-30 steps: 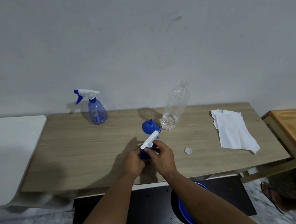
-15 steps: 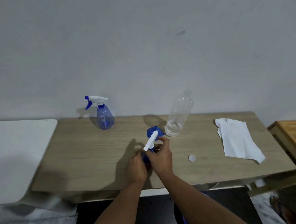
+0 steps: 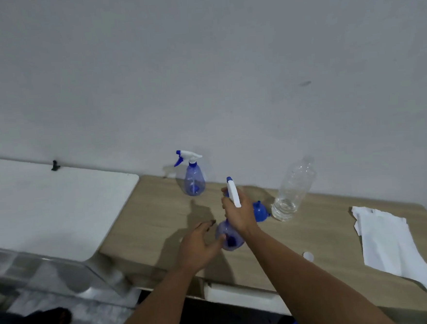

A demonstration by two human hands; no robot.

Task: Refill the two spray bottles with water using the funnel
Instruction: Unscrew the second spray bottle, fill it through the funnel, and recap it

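The near spray bottle stands on the wooden table close to its front edge, and its white trigger head, tilted low half a second ago, now points up in the right hand, whose fingers are clamped round its neck. The left hand, which was closed on the body before, has let go and hovers beside it, fingers spread. With the head seemingly back on, and the funnel and nearly drained clear bottle behind, this refill looks done; the second spray bottle waits by the wall.
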